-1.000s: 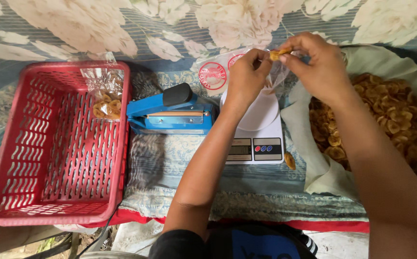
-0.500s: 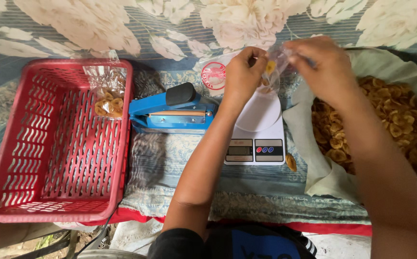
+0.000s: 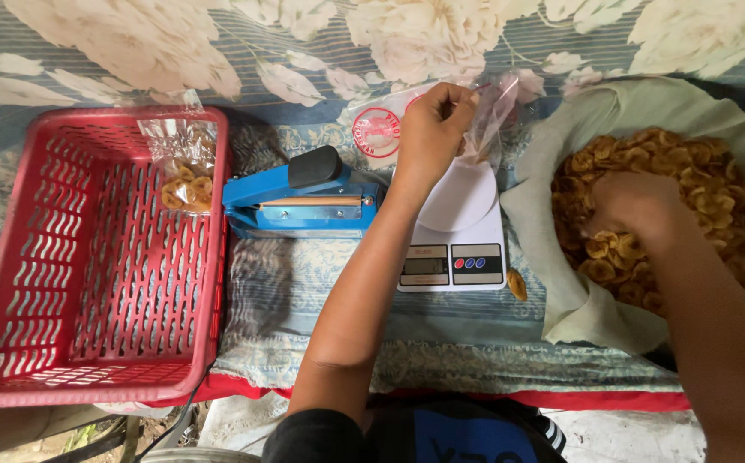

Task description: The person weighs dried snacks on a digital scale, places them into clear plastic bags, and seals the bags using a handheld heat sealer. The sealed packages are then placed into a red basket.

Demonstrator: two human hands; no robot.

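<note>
Now left hand [image 3: 431,129] pinching clear bag [image 3: 494,116] above scale [image 3: 456,231]; right hand [image 3: 638,206] seemingly cupped in banana chips [image 3: 715,189].

Small clear plastic bag [image 3: 491,116], held upright by its open upper edge above the round white platform of the kitchen scale [image 3: 456,230], a few chips visible low inside it; thin, crinkled, partly see-through against the floral cloth. Banana chips [image 3: 690,184], golden-yellow round slices, heaped loosely in a pale cloth-lined container [image 3: 578,309] just beside the scale; one stray chip [image 3: 516,284] lying flat between scale and cloth.
</note>
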